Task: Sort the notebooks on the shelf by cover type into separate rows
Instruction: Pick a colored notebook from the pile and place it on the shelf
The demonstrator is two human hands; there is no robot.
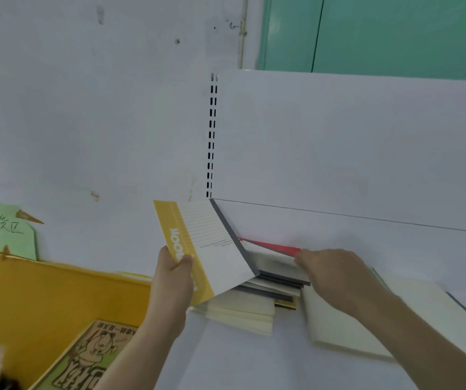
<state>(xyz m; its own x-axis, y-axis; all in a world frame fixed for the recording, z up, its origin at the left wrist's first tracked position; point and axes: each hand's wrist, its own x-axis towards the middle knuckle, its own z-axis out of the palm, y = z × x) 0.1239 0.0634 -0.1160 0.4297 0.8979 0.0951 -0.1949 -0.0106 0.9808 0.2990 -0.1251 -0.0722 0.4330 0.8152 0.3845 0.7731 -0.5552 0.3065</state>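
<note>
**Notebooks held at the shelf's left end**

A white shelf (338, 235) carries a pile of notebooks (257, 299) near its left edge. A yellow-and-white notebook (212, 249) is gripped by the left hand (174, 273). A red cover (276, 246) is pinched by the right hand (330, 273).

At about four o'clock the large cream notebook (347, 322) runs out past the right edge, and the right forearm crosses over it. The red cover (274, 246) shows only as a thin wedge; the right hand (333, 274) hides its near end. At six o'clock the pile of notebooks (257, 302) sits partly under the tilted yellow-and-white notebook (212, 249), so its covers can't be told apart. At eight o'clock the cartoon booklet (91, 358) is cut by the bottom edge. The green sign (3, 229) at nine o'clock runs off the left edge.
</note>
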